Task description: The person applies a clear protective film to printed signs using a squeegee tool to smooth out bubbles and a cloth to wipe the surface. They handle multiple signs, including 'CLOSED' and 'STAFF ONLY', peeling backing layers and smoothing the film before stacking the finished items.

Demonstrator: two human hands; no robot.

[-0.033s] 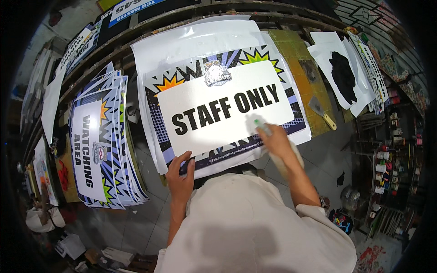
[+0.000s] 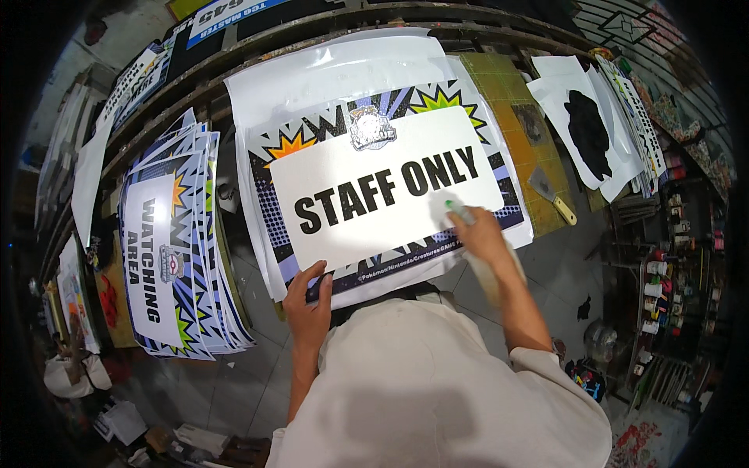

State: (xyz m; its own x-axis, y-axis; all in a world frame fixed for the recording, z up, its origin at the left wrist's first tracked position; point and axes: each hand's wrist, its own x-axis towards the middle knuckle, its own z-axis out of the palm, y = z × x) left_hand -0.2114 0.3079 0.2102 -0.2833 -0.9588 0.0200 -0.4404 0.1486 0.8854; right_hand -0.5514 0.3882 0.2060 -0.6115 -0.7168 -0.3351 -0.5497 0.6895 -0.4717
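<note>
A printed sign with bold black lettering on a white panel and a comic-style border lies on larger white sheets in front of me. At its near left corner, my left hand rests with thumb and fingers apart, pressing the edge. My right hand is closed around a pale object with a green end, over the sign's lower right part. Its kind is hard to make out, being blurred and partly covered by the fingers. A pale, cloth-like shape hangs beneath my right wrist.
A stack of similar signs lies to the left. On the right, a scraper with a yellowish handle rests on an olive-green board. Farther right are white sheets with a black cloth and a rack of small containers.
My right hand has shifted slightly right and away from me, with the pale green-ended object still in it. My left hand stays at the sign's corner.
</note>
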